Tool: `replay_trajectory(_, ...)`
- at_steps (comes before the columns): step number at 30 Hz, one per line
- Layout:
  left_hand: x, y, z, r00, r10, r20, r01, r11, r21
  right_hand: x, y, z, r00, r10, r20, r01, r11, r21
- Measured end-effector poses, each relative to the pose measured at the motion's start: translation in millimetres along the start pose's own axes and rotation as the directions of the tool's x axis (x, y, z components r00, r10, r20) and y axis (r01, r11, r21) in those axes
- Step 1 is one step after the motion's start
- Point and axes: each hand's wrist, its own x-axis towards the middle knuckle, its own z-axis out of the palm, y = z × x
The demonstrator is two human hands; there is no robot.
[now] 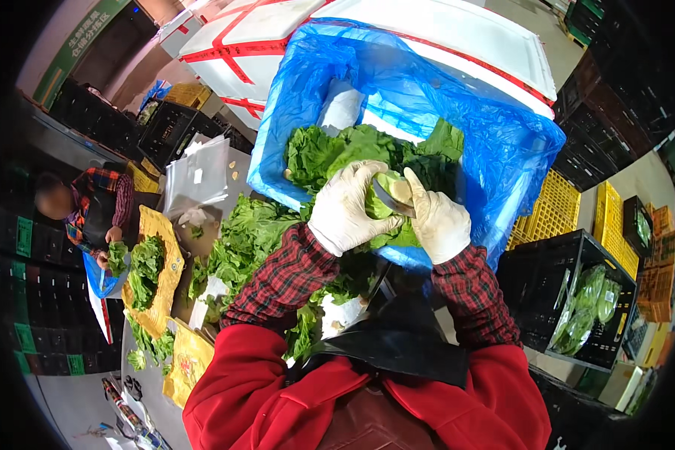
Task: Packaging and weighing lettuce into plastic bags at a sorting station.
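Observation:
My left hand (346, 209), in a white glove, grips a head of leafy lettuce (378, 205) with its cut stem end facing up. In my gloved right hand (437, 219) is a small curved knife (392, 199), its blade lying against the lettuce beside the pale stem. Both hands are over the near side of a foam box lined with blue plastic film (500, 146). More green lettuce heads (365, 143) lie inside the box, next to a white wrapped bundle (340, 104). The knife's handle is hidden in my right hand.
Loose lettuce leaves (253, 230) cover the table left of the box. Stacked clear plastic bags (197, 174) lie farther left. Another person (98, 208) handles greens there. A black crate (574, 298) with bagged vegetables stands right; white foam boxes (247, 45) stand behind.

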Motion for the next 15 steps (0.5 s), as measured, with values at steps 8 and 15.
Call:
replay_trajectory(8,0.5,-23.2,-0.8,0.999,0.006,0.053,0.0,0.994,-0.112,-22.3,40.9,39.1,0.766,0.446,0.463,-0.511,0.859,0.018)
replay_trajectory(15,90.3,-50.4,23.8,0.94,0.338,-0.048,-0.247,0.77,0.588,-73.4,73.7,18.3,0.805,0.572,0.154,-0.579,0.703,0.412)
